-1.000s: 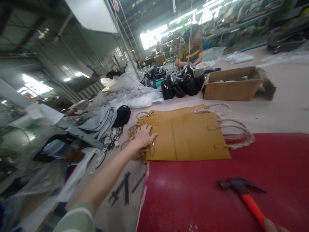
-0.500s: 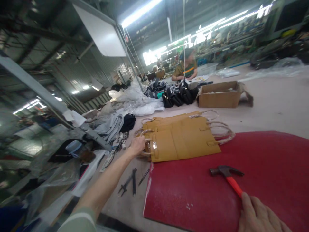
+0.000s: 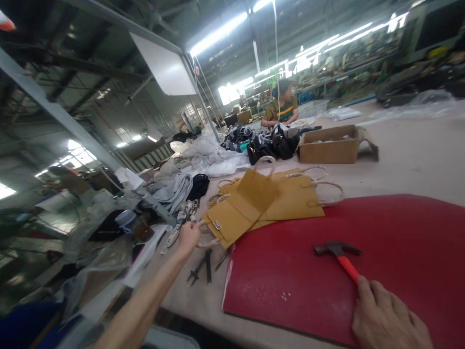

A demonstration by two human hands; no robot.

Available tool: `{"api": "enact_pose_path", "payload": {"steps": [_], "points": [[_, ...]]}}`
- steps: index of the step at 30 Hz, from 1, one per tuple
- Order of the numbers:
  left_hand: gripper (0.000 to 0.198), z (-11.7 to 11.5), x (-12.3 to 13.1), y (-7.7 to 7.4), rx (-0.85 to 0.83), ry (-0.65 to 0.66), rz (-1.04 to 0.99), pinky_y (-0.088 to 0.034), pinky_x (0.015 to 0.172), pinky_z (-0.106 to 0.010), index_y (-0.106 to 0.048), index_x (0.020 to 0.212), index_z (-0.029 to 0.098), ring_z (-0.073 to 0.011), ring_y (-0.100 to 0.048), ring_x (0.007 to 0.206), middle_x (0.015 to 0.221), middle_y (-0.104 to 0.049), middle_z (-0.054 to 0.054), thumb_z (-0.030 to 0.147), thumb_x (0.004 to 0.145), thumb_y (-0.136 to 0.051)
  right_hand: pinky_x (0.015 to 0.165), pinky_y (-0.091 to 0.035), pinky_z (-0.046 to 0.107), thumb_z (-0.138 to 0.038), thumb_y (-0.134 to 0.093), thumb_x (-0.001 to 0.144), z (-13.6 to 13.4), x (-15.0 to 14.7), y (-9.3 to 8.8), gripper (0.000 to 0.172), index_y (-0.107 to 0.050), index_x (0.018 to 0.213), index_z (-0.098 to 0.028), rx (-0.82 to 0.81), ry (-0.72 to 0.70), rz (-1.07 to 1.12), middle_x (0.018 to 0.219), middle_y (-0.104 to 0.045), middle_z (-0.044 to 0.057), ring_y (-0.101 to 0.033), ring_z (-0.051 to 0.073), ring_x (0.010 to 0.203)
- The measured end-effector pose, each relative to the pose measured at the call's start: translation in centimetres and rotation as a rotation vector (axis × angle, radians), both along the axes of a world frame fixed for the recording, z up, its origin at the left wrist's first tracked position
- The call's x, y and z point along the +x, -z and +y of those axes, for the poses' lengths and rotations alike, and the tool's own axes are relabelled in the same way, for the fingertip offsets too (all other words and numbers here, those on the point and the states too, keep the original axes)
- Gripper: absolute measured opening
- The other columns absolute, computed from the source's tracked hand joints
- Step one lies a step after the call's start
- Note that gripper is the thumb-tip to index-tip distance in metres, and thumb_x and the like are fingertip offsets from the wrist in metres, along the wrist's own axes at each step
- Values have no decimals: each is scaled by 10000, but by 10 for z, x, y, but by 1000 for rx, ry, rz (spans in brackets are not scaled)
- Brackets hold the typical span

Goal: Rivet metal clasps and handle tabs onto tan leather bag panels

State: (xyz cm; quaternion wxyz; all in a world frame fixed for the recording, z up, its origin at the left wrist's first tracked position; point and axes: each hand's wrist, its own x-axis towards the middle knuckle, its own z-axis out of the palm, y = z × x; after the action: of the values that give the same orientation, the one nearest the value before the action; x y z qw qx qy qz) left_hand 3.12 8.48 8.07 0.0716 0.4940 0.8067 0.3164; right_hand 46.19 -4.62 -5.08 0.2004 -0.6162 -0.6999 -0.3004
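Observation:
My left hand point(image 3: 190, 236) is closed on the rope-like handle of a mustard-yellow bag panel point(image 3: 230, 217). That panel is tilted, with a metal clasp near its left end, and it lies partly over a stack of similar yellow panels point(image 3: 298, 199) with looped handles. My right hand point(image 3: 385, 310) grips the orange handle of a claw hammer point(image 3: 338, 249), whose dark head rests over a red board point(image 3: 298, 271). Left of the board's edge lie dark metal tools point(image 3: 207, 266), and a thin pointed one point(image 3: 221, 261) is beside them.
Behind the yellow stack stand an open cardboard box point(image 3: 329, 150) and several black handbags point(image 3: 269, 148). Clear plastic wrapping point(image 3: 214, 157) and folded grey cloth point(image 3: 178, 191) lie at left, near a metal post point(image 3: 90, 145). Across the table sits a person point(image 3: 281, 109).
My left hand has pulled the top yellow panel toward the lower left by its handle, turning it askew off the stack. The right hand still holds the hammer in nearly the same place.

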Motion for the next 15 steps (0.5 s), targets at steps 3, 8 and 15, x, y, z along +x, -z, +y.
{"api": "enact_pose_path", "payload": {"steps": [3, 8, 15], "points": [[242, -44, 38, 41, -94, 29, -231, -442, 415, -215, -585, 846, 138, -124, -566, 469, 605, -570, 20, 351, 959, -563, 710, -491, 470, -123, -487, 886, -2, -4, -5, 407, -576, 1258, 15, -85, 58, 13, 1141, -647, 277, -611, 368, 898], [509, -109, 136, 83, -179, 134, -941, -426, 355, -208, -530, 920, 172, -149, -583, 407, 571, -621, 6, 577, 704, -748, 742, -485, 437, -191, -509, 943, -1, -10, -10, 378, -556, 1280, -27, -197, 138, 36, 1167, -652, 220, -621, 336, 940], [624, -171, 177, 98, -294, 24, -1252, -510, 395, -229, -557, 862, 157, -155, -633, 506, 654, -650, -9, 607, 549, -855, 749, -463, 411, -238, -485, 963, -2, -14, -16, 418, -500, 1332, -43, -272, 173, 62, 1205, -644, 210, -619, 321, 969]]}}
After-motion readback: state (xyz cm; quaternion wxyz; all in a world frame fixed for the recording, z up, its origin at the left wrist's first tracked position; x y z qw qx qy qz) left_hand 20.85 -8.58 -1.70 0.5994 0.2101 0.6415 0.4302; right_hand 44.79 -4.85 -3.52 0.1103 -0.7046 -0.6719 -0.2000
